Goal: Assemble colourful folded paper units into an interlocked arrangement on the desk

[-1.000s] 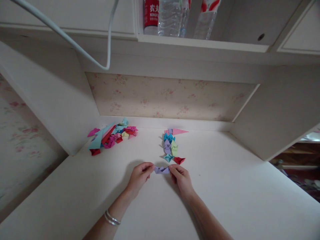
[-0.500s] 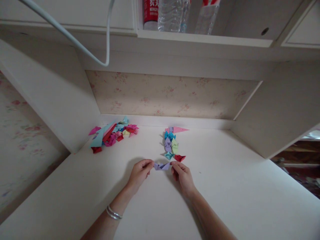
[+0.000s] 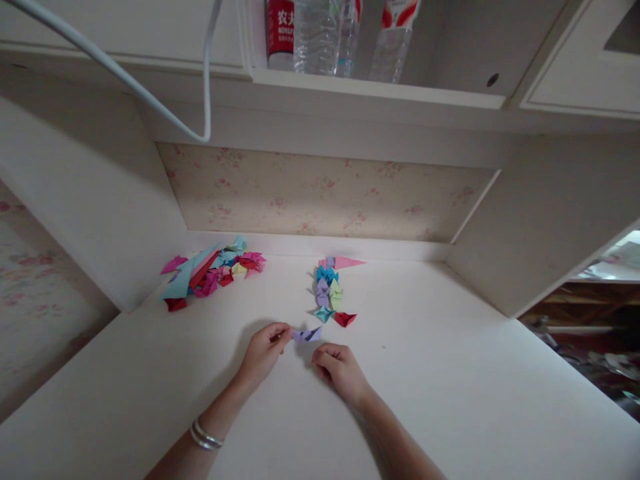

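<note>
A purple folded paper boat (image 3: 307,335) is pinched at its left end between the thumb and fingers of my left hand (image 3: 267,350), just above the table. Right of it and slightly nearer me, my right hand (image 3: 341,371) is apart from the boat, its fingers curled in with nothing showing in them. Beyond the boat lie a teal paper boat (image 3: 324,314) and a red paper boat (image 3: 345,319), side by side. Behind those two are a purple folded paper piece (image 3: 323,292), a pale green one (image 3: 336,295) and blue ones (image 3: 327,274).
A heap of colourful folded papers (image 3: 215,270) lies at the back left. A pink pointed paper (image 3: 347,262) is by the back wall. Overhead, bottles (image 3: 315,40) stand on a shelf (image 3: 380,92), and a white cable (image 3: 150,93) hangs at left.
My right hand has let go of the boat's right end and drawn back toward me. The left hand still holds the boat, now tilted up at its right end. The view has shifted slightly right.
</note>
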A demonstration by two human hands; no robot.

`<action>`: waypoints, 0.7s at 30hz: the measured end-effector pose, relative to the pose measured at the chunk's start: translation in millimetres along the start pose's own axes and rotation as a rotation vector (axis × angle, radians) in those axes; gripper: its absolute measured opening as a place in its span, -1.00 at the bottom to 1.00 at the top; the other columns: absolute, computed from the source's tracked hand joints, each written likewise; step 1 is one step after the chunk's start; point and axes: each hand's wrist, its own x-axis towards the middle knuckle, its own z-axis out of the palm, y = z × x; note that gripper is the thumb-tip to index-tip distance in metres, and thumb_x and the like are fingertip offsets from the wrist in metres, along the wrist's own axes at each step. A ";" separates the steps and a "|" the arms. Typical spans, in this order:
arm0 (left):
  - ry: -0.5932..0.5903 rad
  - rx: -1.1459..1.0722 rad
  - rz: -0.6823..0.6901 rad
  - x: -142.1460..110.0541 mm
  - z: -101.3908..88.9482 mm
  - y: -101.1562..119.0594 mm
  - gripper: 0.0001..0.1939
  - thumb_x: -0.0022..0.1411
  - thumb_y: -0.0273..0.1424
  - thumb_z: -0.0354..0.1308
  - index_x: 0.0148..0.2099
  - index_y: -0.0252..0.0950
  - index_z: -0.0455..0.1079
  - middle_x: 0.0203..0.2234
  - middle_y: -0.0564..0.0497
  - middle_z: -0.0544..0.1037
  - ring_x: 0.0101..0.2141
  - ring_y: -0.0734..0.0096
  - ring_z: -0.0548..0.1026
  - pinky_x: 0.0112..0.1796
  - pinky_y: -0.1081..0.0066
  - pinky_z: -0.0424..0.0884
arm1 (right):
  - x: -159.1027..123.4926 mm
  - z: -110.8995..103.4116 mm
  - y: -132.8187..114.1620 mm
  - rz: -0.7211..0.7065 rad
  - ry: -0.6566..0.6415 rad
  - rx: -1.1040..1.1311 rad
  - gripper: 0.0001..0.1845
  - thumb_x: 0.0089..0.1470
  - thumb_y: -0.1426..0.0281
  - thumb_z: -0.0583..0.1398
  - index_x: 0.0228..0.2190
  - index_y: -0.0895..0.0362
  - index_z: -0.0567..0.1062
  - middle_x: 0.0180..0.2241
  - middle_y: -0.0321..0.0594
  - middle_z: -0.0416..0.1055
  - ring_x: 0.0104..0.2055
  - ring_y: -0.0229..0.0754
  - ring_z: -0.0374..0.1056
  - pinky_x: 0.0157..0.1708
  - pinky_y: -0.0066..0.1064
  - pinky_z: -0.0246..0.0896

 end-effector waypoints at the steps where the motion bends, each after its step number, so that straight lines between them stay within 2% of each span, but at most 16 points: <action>1: 0.011 0.031 0.033 0.1 2.3 -0.7 -0.63 0.13 -0.12 0.15 -0.25 -0.36 0.47 -0.56 0.05 0.46 -0.57 0.51 0.34 -0.55 0.53 0.23 | -0.1 0.5 -0.6 0.005 -0.021 -0.032 -0.80 -0.07 0.38 0.12 -0.63 0.17 0.44 -0.73 -0.41 0.19 -0.67 -0.38 0.00 -0.64 -0.50 -0.17; 6: 0.003 0.187 0.185 5.3 16.0 0.7 -0.70 0.20 -0.19 0.09 -0.23 -0.32 0.49 -0.38 -0.04 0.58 -0.38 0.37 0.50 -0.35 0.47 0.37 | -0.9 1.2 -5.5 -0.003 -0.052 -0.104 -0.81 -0.06 0.38 0.13 -0.62 0.16 0.45 -0.69 -0.40 0.21 -0.63 -0.38 0.04 -0.61 -0.51 -0.13; 10: -0.047 0.261 0.260 16.2 30.3 8.0 -0.75 0.23 -0.26 0.06 -0.24 -0.27 0.50 -0.33 -0.02 0.60 -0.32 0.36 0.52 -0.27 0.47 0.39 | -3.2 -0.6 -9.6 -0.016 -0.073 -0.149 -0.80 -0.05 0.39 0.13 -0.62 0.16 0.45 -0.69 -0.40 0.20 -0.63 -0.38 0.03 -0.61 -0.51 -0.13; 15: -0.049 0.271 0.262 27.2 42.8 6.6 -0.76 0.23 -0.28 0.04 -0.25 -0.26 0.50 -0.35 0.01 0.60 -0.34 0.39 0.53 -0.28 0.48 0.40 | -3.7 -2.5 -10.8 -0.023 -0.100 -0.190 -0.76 -0.01 0.37 0.12 -0.62 0.16 0.47 -0.70 -0.40 0.18 -0.63 -0.38 0.00 -0.62 -0.50 -0.15; 21: -0.040 0.244 0.221 27.2 44.3 -0.4 -0.75 0.21 -0.26 0.06 -0.24 -0.25 0.51 -0.34 -0.01 0.61 -0.34 0.35 0.53 -0.27 0.45 0.41 | -2.6 -1.2 -8.3 -0.030 -0.091 -0.209 -0.77 0.00 0.35 0.13 -0.60 0.14 0.50 -0.67 -0.40 0.22 -0.62 -0.38 0.01 -0.61 -0.51 -0.14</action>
